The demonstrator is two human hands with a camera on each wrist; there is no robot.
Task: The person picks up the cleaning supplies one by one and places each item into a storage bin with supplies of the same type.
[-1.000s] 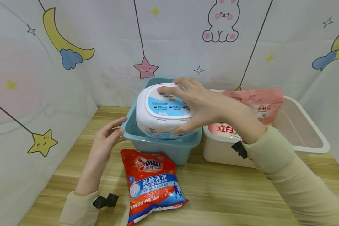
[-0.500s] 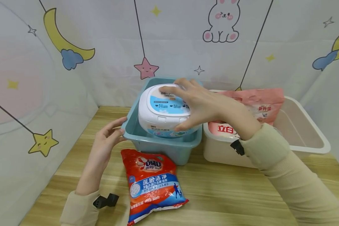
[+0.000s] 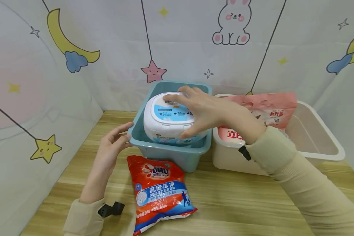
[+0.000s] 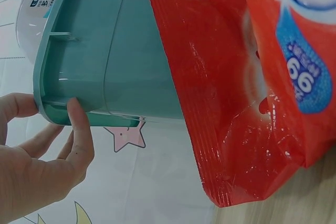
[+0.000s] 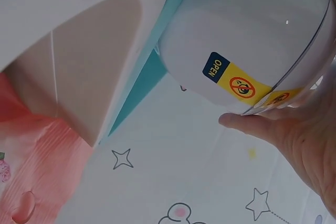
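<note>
My right hand (image 3: 205,108) grips the tub (image 3: 162,127), partway inside the bin (image 3: 184,156); my left hand (image 3: 111,142) pinches the bin's near-left corner. Should my hold slip (that lid (image 3: 168,114) looks slick), the tub could knock the front edge.

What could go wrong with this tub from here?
The rounded white plastic tub could slip, since only the right hand holds it. It sits close to the rim of the rectangular teal plastic bin and might scrape it. If the bin shifts forward, it may push the red pillow-shaped plastic bag lying just in front.
</note>
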